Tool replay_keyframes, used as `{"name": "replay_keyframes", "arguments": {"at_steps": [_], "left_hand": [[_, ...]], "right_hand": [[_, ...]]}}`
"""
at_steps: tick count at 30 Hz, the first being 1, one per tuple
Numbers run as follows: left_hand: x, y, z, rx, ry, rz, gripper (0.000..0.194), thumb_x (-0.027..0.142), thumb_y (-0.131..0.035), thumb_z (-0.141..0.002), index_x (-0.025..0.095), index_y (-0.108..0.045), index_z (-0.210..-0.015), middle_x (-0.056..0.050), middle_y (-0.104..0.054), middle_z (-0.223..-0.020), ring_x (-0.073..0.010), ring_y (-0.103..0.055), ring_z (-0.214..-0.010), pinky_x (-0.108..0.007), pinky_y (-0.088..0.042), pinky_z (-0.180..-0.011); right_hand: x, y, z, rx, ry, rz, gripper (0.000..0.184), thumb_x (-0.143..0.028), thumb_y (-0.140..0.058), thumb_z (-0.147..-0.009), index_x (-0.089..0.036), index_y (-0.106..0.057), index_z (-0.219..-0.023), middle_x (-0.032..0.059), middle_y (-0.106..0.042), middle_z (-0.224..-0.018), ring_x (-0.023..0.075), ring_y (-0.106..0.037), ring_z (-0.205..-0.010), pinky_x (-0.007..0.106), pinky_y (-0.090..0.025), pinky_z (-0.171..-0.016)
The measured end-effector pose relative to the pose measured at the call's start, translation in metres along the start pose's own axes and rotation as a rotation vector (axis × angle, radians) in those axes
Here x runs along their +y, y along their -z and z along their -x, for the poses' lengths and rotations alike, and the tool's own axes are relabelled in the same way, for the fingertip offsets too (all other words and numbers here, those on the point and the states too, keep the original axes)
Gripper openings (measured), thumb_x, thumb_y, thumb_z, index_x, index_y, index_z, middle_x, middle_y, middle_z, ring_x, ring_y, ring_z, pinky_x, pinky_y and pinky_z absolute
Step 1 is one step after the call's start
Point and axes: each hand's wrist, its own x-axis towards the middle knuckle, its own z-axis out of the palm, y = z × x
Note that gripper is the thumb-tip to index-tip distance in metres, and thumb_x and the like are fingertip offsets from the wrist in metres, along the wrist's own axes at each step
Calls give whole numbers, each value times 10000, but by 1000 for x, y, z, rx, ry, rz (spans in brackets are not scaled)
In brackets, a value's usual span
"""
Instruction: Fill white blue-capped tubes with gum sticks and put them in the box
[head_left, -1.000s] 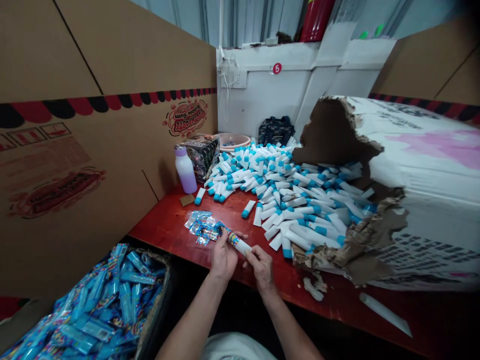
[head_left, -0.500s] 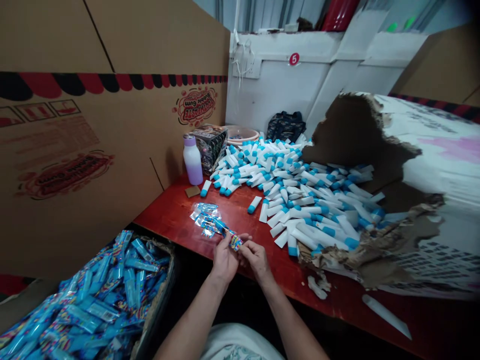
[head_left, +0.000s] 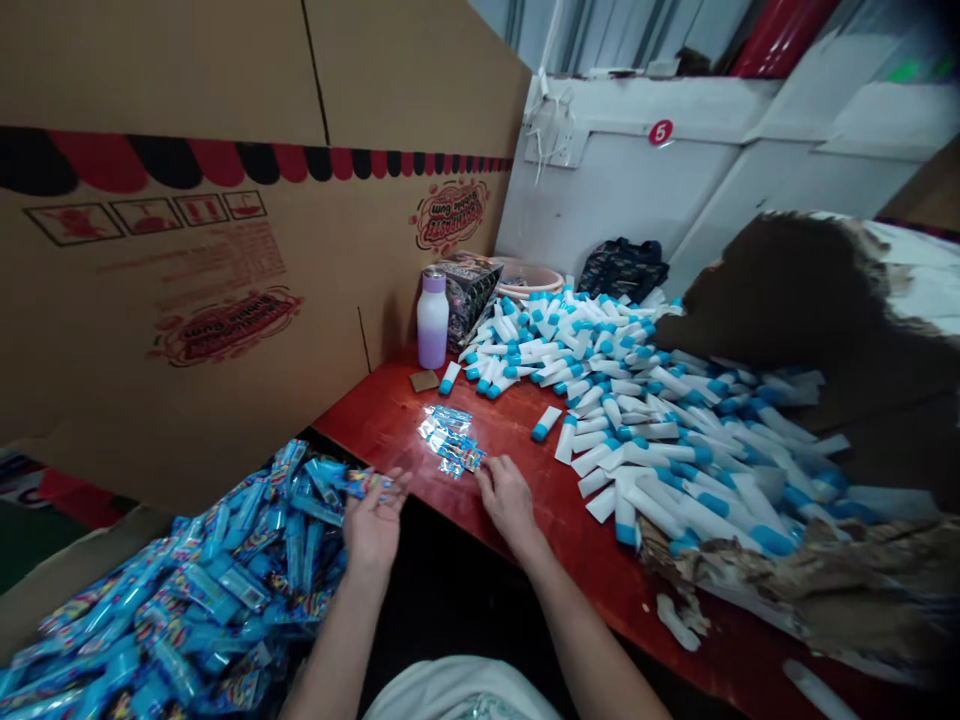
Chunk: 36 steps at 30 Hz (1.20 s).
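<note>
Left hand (head_left: 373, 530) lay palm up over a heap of blue packets (head_left: 225, 570), fingers apart, a striped packet (head_left: 367, 486) at their tips. Right hand (head_left: 508, 500) rested fingers together on the red table (head_left: 382, 420), foil packets (head_left: 450, 440) just past its fingertips, white tubes (head_left: 660, 450) farther right.

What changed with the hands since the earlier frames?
The left hand swung left over the heap of blue-wrapped tubes, open, the newly wrapped tube at its fingertips. The right hand let go and sits beside the foil wrappers. The white tube pile stayed put.
</note>
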Motion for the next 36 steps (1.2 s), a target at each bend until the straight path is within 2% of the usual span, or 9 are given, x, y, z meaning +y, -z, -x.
{"name": "replay_keyframes", "arguments": {"at_steps": [2,4,8,14,18,23,27,30,36], "left_hand": [[23,21,-12,115,-78,27,86,241,-529,-816,201,-527,-892,-66,-696,-787,-229,-690,-764,-412,-505,-811],[39,35,-19,165,-105,48,206,389,-450,-857,205,-512,-925,-96,-694,-838,-260,-687,-805,-451,-495,-814],[40,40,-13,106,-55,-9,269,395,-509,-808,203,-533,-993,-110,-695,-880,-268,-682,-797,-436,-498,-765],[-9,-1,17,-171,42,-168,318,303,-671,-706,155,-576,-971,-68,-694,-765,-200,-666,-665,-316,-500,-658],[-40,-35,23,-308,137,-302,377,326,-716,-689,142,-574,-986,-80,-675,-823,-173,-652,-642,-265,-488,-570],[-71,-66,15,-391,155,-443,458,343,-729,-679,178,-556,-1070,-39,-629,-809,-141,-623,-623,-192,-428,-445],[-93,-87,13,-458,166,-439,346,341,-731,-660,162,-582,-916,-18,-627,-703,-127,-586,-536,-189,-395,-422],[-106,-100,16,-458,157,-350,312,329,-751,-628,145,-591,-824,-16,-636,-678,-130,-578,-529,-223,-435,-474],[-120,-108,20,-425,167,-320,285,309,-760,-626,150,-590,-791,10,-621,-648,-109,-559,-507,-213,-424,-479]], "right_hand": [[-3,-7,-14,30,-24,241,242,-349,-459,-918,-185,-604,-1022,90,-595,-973,224,-530,-908,307,-369,-761],[-3,-14,-25,23,-37,390,253,-372,-492,-905,-178,-601,-1025,102,-586,-993,245,-510,-923,327,-353,-755],[3,-22,-31,9,-30,417,172,-311,-508,-906,-188,-614,-965,85,-589,-979,232,-501,-921,317,-324,-742],[21,-14,-22,59,-24,130,226,-259,-443,-938,-191,-624,-819,38,-613,-858,179,-535,-841,276,-317,-719],[34,-3,-13,135,-25,-58,344,-286,-364,-956,-180,-619,-751,29,-600,-773,153,-545,-749,254,-349,-705],[45,20,-2,200,23,-174,328,-303,-382,-945,-190,-638,-775,31,-616,-779,156,-563,-777,253,-372,-739],[52,34,4,194,29,-205,260,-301,-440,-908,-185,-661,-832,48,-632,-835,176,-569,-846,271,-375,-778],[58,38,3,203,-42,-392,242,-342,-490,-861,-178,-654,-932,57,-638,-918,175,-570,-839,257,-405,-729],[65,28,-6,162,-201,-550,327,-438,-507,-797,-197,-524,-576,-47,-466,-540,120,-427,-547,218,-315,-531]]}}
